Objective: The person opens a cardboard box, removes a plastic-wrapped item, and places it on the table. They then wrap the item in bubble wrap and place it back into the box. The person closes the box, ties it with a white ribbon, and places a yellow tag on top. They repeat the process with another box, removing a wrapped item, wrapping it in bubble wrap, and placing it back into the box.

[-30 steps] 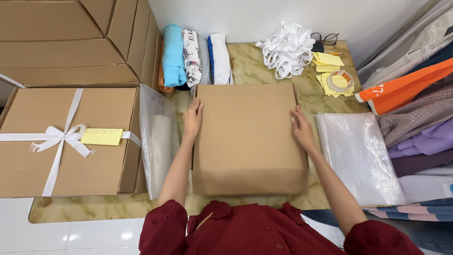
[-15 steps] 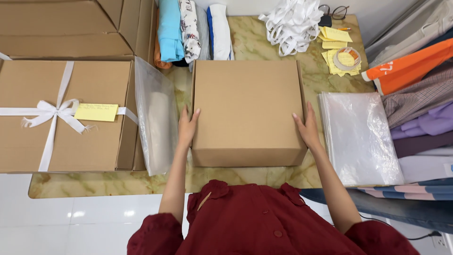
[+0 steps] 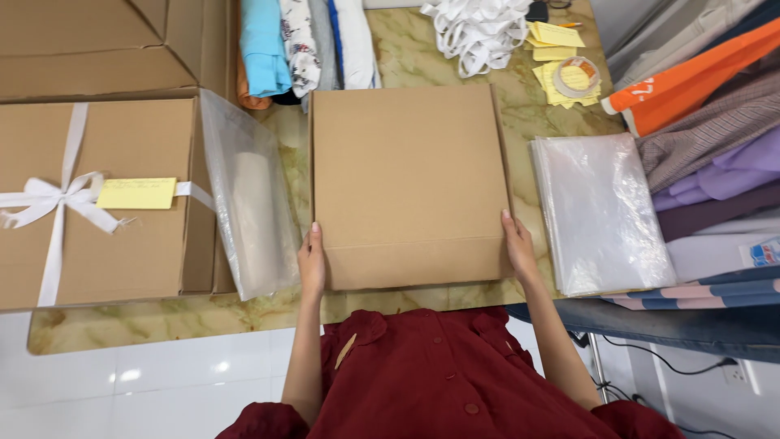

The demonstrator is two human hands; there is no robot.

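A plain brown box (image 3: 410,183) lies flat near the front edge of the marble table (image 3: 532,122), about midway along it. The left hand (image 3: 311,262) lies flat against the box's left side close to its near corner, fingers straight and together, not curled around anything. The right hand (image 3: 518,246) presses the right side near the other front corner in the same way, open and flat, thumb hidden. Both hands touch the box; neither closes on it.

Just left of the box a clear bag (image 3: 248,207) leans against a second brown box (image 3: 114,236) tied with white ribbon (image 3: 49,203) and bearing a yellow note (image 3: 136,193). Right of the box, a stack of clear bags (image 3: 601,211) sits at the table's right edge. Toward the back edge lie folded clothes (image 3: 305,41), a heap of white ribbon (image 3: 479,28), yellow notes (image 3: 555,36) and a tape roll (image 3: 577,76). More clothes (image 3: 715,138) are piled off to the right.
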